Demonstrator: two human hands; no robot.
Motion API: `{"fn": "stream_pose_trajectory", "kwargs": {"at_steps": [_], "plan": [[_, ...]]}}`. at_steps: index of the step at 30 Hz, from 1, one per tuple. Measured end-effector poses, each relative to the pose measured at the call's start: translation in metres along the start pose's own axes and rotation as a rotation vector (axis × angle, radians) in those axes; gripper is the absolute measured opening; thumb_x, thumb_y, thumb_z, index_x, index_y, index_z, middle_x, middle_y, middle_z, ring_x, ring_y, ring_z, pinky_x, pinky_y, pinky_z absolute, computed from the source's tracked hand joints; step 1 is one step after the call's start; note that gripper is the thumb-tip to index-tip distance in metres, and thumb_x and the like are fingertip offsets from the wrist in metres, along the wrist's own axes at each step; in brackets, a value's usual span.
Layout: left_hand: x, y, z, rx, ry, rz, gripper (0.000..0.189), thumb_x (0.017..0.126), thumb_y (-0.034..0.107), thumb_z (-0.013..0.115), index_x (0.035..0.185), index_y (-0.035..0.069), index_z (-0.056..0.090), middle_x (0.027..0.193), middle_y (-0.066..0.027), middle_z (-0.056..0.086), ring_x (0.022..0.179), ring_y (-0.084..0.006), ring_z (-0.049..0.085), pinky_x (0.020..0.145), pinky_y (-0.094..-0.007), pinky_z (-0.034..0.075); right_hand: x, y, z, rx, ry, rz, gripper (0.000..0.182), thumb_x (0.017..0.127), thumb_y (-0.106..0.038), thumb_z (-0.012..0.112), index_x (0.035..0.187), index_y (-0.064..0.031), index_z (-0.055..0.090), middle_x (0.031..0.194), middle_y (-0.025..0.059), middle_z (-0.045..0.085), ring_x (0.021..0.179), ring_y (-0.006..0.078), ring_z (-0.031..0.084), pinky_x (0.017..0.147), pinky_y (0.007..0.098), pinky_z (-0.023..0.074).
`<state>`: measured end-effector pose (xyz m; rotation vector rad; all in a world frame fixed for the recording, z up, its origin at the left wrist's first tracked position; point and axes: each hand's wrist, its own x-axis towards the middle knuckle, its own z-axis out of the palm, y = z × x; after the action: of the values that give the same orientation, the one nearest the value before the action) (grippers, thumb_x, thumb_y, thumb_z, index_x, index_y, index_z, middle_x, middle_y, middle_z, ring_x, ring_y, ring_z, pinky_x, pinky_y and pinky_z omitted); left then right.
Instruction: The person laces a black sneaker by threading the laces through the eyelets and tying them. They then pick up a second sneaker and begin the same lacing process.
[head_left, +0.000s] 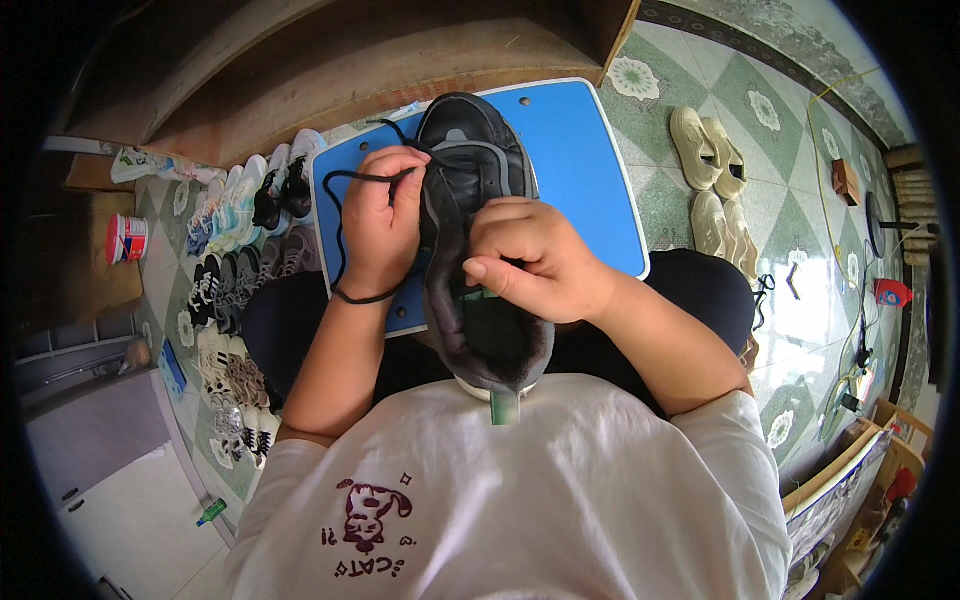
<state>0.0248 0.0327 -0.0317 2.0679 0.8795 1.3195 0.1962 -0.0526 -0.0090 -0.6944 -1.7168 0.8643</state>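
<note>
A black leather sneaker (472, 120) with grey trim lies with its toe on a small blue tabletop (577, 165) and its heel against my shirt. My left hand (386, 217) pinches a black shoelace (346, 174) between thumb and forefinger, at the shoe's left edge. The lace loops down across my left wrist, and one end rests near the toe. My right hand (532, 255) is curled over the right side of the shoe's opening, its fingertips by the tongue. What those fingertips hold is hidden. A green pull tab (505, 409) hangs at the heel.
Rows of sneakers (240, 202) stand on the tiled floor at the left, near a white and red bucket (127, 238). Beige shoes (705, 154) are at the right. A wooden shelf (375, 60) borders the table's far side. Cables (825, 217) run along the right wall.
</note>
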Motion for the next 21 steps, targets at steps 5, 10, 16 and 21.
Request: {"fn": "stream_pose_trajectory", "kwargs": {"at_steps": [5,10,16,21], "plan": [[-0.004,-0.006,0.001,-0.282,0.043,-0.247,0.008,0.093,0.01,0.051,0.093,0.003,0.054,0.087,-0.0084,0.063,0.081,-0.0174,0.061,0.071,-0.0248,0.047,0.0,0.0,0.0,0.014,-0.002,0.001,0.021,0.081,-0.012,0.061,0.064,-0.0017,0.053,0.063,0.0113,0.05,0.061,0.0307,0.051,0.056,0.0375,0.0406],[0.008,-0.004,-0.013,-0.704,0.264,-0.666,0.021,0.097,0.025,0.043,0.092,0.005,0.049,0.069,-0.0057,0.055,0.062,-0.015,0.056,0.057,-0.0258,0.045,-0.001,0.0,0.0,0.001,-0.004,0.013,0.021,0.081,-0.012,0.061,0.065,-0.0015,0.054,0.063,0.0113,0.051,0.061,0.0304,0.051,0.057,0.0374,0.0407],[-0.003,0.003,-0.017,-0.707,0.133,-0.521,0.029,0.097,0.022,0.045,0.075,0.004,0.052,0.071,-0.0074,0.058,0.067,-0.0152,0.056,0.062,-0.0255,0.045,0.003,-0.001,-0.004,-0.186,0.138,-0.087,0.017,0.078,-0.01,0.064,0.066,-0.0015,0.056,0.068,0.011,0.055,0.065,0.03,0.053,0.06,0.0373,0.0426],[0.001,0.025,-0.009,-0.335,-0.161,0.107,0.009,0.088,0.005,0.054,0.082,0.0,0.059,0.084,-0.0097,0.066,0.083,-0.0208,0.061,0.078,-0.03,0.046,0.011,0.013,-0.018,-0.541,0.356,0.111,0.009,0.072,-0.01,0.069,0.077,-0.0041,0.064,0.077,0.0105,0.058,0.072,0.03,0.057,0.065,0.0364,0.0463]]}}
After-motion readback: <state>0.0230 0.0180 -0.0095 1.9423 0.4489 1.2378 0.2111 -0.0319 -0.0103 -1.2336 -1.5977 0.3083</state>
